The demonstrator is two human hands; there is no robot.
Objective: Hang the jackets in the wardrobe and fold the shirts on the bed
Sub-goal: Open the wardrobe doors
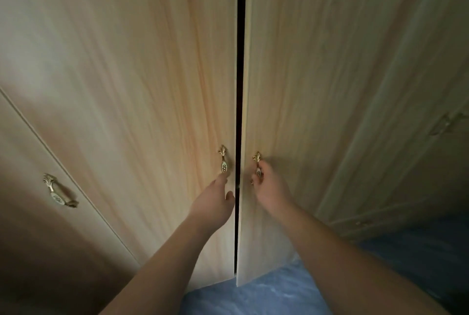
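Two light wooden wardrobe doors fill the view, the left door (142,86) and the right door (317,86), with a narrow dark gap between them. Each carries a gold ornate handle. My left hand (213,203) reaches up to the left door handle (223,161), fingertips touching its lower end, fingers apart. My right hand (269,185) is closed around the right door handle (257,163). The right door stands slightly ajar, its edge forward of the left one. No jackets or shirts are in view.
Another wardrobe door with a similar gold handle (59,191) stands at the left. A further panel with a handle (444,124) lies in shadow at the right. Blue patterned floor (266,294) shows below the doors.
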